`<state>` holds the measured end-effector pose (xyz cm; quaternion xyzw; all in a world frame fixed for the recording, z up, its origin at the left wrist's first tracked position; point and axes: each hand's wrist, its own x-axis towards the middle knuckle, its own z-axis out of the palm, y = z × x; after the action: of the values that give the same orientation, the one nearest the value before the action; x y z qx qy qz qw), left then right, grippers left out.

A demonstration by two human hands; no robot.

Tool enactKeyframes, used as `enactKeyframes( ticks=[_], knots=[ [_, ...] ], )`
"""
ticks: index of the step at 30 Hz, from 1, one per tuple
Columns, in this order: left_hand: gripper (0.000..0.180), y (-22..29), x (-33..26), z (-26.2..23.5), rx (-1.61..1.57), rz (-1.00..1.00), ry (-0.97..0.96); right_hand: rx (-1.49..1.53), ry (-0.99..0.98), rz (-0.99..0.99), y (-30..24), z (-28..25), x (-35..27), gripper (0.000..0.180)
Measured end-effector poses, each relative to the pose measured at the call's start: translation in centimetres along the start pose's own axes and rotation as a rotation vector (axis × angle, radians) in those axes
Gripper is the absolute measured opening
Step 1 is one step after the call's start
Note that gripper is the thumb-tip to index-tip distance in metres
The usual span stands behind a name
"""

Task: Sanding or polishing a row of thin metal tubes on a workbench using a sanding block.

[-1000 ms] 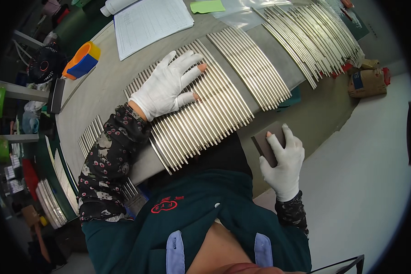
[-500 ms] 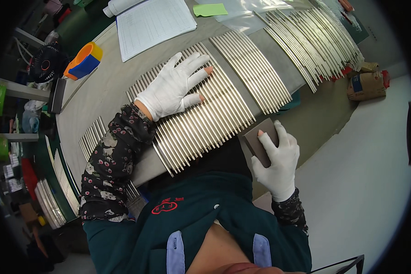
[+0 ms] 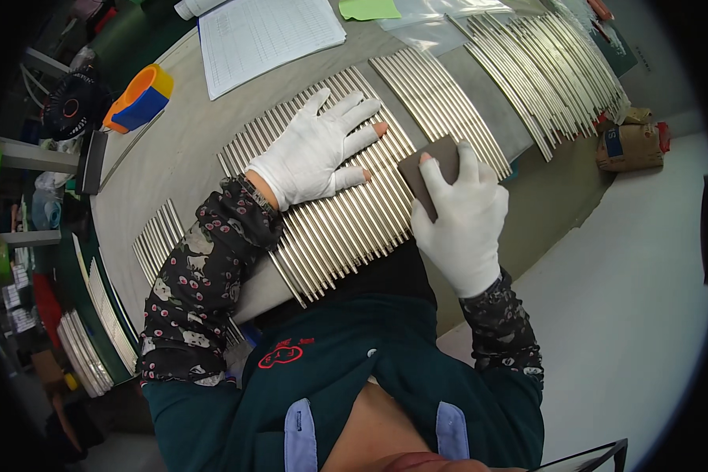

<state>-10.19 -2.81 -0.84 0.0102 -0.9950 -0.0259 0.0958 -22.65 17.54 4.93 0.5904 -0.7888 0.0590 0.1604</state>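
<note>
Your left hand (image 3: 315, 153), white-gloved, fingers spread wide and flat, two fingertips bare through cut glove ends, presses on the row of thin metal rods (image 3: 330, 212) at frame centre. Your right hand (image 3: 460, 216), also gloved, fingers curled narrow around a dark brown abrasive pad (image 3: 426, 169), holds the pad against the right end of that same row, just beside your left fingertips. Rods: pale, slim, laid side by side touching, running diagonally across a grey-beige worktable (image 3: 173, 169). Second batch of rods (image 3: 440, 98): just above the pad, upper centre. Third, larger batch (image 3: 551, 67): upper right, fanned toward the table's corner. Fourth, small batch (image 3: 156, 244): left of your patterned left sleeve. Printed sheet (image 3: 267, 35): top centre-left, lying flat. Green note (image 3: 368, 8): top centre, beside the sheet. Orange and blue tape dispenser (image 3: 138, 98): upper left, at the table edge. Small black fan (image 3: 71, 106): far upper left. Brown paper parcel (image 3: 629, 145): right of frame, off the table's corner.
</note>
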Motion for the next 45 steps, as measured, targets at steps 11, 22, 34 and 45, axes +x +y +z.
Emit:
enactKeyframes(
  ticks=[11, 22, 34, 45],
  knots=[
    [0.071, 0.0, 0.5, 0.1, -0.045, 0.002, 0.072, -0.029, 0.010, -0.012, 0.0, 0.0, 0.5, 0.047],
    [0.071, -0.1, 0.3, 0.2, 0.007, 0.000, 0.020, 0.066, -0.146, 0.268, 4.8, -4.2, -9.5, 0.055],
    [0.072, 0.9, 4.9, -0.8, -0.100, 0.056, 0.140, 0.095, -0.133, 0.345, 3.8, -3.5, -11.8, 0.056],
    [0.070, 1.8, 4.3, -0.4, 0.026, 0.045, 0.016, 0.140, -0.158, 0.326, 5.4, -1.3, -11.9, 0.054]
  ],
)
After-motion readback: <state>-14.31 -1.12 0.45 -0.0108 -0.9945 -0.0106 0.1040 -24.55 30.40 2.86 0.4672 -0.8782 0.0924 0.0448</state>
